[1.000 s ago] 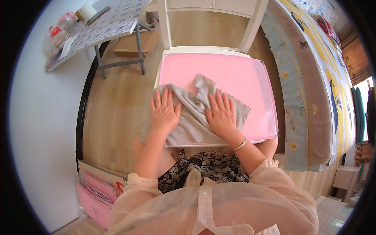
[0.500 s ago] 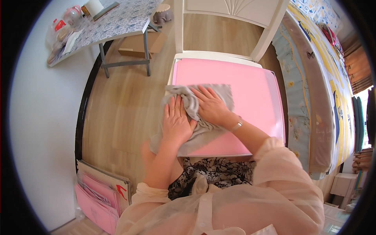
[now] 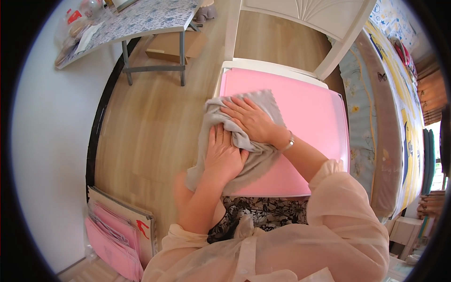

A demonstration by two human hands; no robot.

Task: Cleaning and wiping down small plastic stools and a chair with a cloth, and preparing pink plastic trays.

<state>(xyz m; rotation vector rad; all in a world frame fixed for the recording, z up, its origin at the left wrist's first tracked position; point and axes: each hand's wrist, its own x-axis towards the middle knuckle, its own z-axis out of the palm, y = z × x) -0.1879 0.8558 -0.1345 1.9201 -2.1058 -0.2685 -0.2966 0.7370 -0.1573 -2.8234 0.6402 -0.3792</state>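
Observation:
A grey cloth (image 3: 263, 162) lies bunched over the left part of a pink flat panel (image 3: 305, 113), which rests on the seat of a white chair (image 3: 253, 66). Both palms face down on the cloth. My left hand (image 3: 224, 157) presses on its middle, fingers stretched out and pointing away from me. Farther off and to the right, my right hand (image 3: 253, 123) lies flat with fingers spread, a metal band on its wrist. A raised fold of cloth runs between the hands. One corner hangs past the panel's near left edge.
Several pink panels (image 3: 112, 244) and a beige board (image 3: 145, 218) lean by the wall at lower left. A patterned folding table (image 3: 141, 23) stands far left, a cardboard box (image 3: 169, 49) beneath it. Along the right runs a bed (image 3: 383, 122). The chair's backrest (image 3: 305, 14) rises beyond the seat.
The view has shifted, so the chair appears farther right. Over the pink panel, my right hand has slid slightly left with the cloth, and the cloth's folds have changed. Both hands stay flat.

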